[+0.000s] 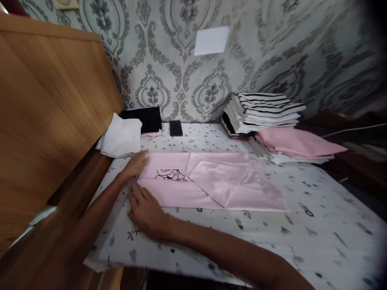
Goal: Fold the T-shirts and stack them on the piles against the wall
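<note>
A light pink garment (178, 194) with a black line print lies on the patterned white cloth, its right part folded over on itself in a pointed flap. At the upper left corner of the garment is my left hand (137, 163), fingers together and touching its edge; what they pinch, if anything, is too small to make out. My right hand (147, 211) rests at the lower left corner, its fingers bent close together against the garment's left edge. Whether fabric is between those fingers is hidden.
Folded white cloths (122, 137) and a black cloth (148, 117) lie back left, beside a dark phone-like object (175, 128). Back right stand a stack with striped fabric (269, 104) and a pink folded cloth (296, 141). A wooden panel (54, 92) rises left.
</note>
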A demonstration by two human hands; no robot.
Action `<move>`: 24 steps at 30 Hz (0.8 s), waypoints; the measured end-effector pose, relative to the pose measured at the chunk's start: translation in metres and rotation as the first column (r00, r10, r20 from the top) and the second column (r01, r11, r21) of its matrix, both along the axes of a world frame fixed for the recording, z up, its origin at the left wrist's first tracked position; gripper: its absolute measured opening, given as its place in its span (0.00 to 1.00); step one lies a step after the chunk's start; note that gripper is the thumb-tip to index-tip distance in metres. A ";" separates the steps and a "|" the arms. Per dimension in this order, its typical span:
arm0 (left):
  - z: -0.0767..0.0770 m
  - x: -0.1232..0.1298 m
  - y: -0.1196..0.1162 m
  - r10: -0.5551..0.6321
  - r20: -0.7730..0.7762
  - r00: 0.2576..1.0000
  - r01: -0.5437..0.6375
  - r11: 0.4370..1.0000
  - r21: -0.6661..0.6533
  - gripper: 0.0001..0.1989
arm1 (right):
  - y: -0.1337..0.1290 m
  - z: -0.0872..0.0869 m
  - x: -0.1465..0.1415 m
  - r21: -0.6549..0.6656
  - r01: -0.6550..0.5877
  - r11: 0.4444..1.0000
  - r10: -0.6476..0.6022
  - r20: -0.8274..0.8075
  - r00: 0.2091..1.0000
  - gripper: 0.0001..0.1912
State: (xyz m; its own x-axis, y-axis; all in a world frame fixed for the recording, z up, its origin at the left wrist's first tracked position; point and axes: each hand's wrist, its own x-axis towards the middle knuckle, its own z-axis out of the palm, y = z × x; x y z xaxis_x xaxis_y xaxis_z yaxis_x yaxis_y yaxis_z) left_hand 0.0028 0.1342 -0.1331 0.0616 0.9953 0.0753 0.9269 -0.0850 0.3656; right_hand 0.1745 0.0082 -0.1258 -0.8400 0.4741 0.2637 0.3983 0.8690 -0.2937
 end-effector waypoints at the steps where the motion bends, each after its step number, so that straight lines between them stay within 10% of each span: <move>1: 0.003 -0.001 0.004 0.016 0.008 1.000 -0.016 1.000 0.002 0.26 | 0.001 0.003 0.001 0.026 0.030 0.999 -0.030 -0.006 1.000 0.22; 12: 0.027 0.002 0.037 0.252 0.111 0.961 -0.241 0.965 -0.108 0.05 | 0.019 0.036 0.005 -0.133 0.196 0.972 -0.173 0.165 0.971 0.15; 19: 0.058 0.020 0.033 0.297 0.347 0.890 -0.265 0.954 -0.137 0.10 | 0.037 0.050 0.045 -0.480 0.312 0.820 -0.437 -0.172 0.883 0.08; 24: 0.103 0.076 0.046 0.217 0.588 0.779 -0.177 0.976 -0.126 0.23 | 0.039 0.057 0.101 -0.742 0.075 0.666 -0.592 -0.464 0.659 0.07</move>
State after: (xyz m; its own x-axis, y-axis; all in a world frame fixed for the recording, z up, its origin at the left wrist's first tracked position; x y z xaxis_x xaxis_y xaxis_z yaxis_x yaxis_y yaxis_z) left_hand 0.0787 0.1806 -0.0298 -0.1732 0.9844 -0.0292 0.5175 0.1162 0.8477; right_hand 0.2754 0.0476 -0.0691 -0.3203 0.9327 0.1657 0.1079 0.2097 -0.9718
